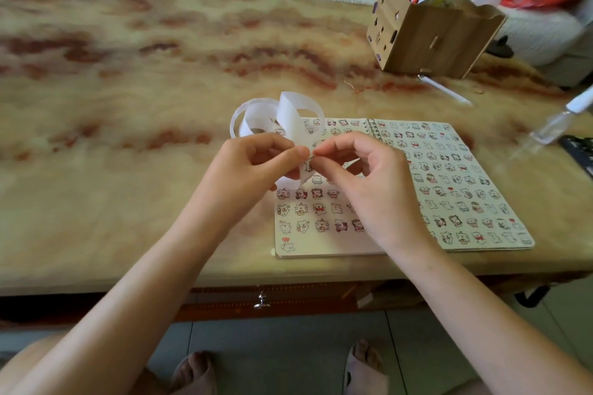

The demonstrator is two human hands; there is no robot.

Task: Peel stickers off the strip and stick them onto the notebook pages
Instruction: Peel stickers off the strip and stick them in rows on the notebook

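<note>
Left hand (253,167), right hand (369,183) pinch white looping strip (290,115) over sticker-filled notebook (337,250)

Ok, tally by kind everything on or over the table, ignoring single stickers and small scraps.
Hands: 2 (left hand, right hand)
Strip: 1
Notebook: 1
Pen holder: 1
Clear stick: 1
Clear bottle: 1
Dark device: 1
Total: 8
</note>
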